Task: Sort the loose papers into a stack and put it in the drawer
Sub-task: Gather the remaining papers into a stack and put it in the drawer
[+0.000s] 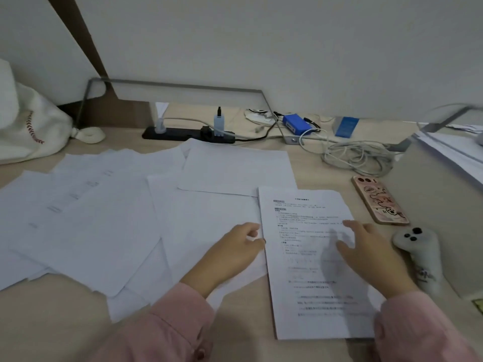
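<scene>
Several loose white papers (104,210) lie spread and overlapping across the beige desk (52,322). A printed sheet (305,257) lies at the right, on top of the others. My left hand (235,252) rests at that sheet's left edge, thumb and fingers pinched at the paper's border. My right hand (371,254) hovers flat over the sheet's right side with fingers spread, slightly blurred. Both sleeves are pink. No drawer is in view.
A phone in a pink case (379,199) and a white controller (418,254) lie right of the printed sheet. A black power strip (183,133), a blue box (296,124) and tangled cables (358,155) sit along the back. A white bag (28,126) stands far left.
</scene>
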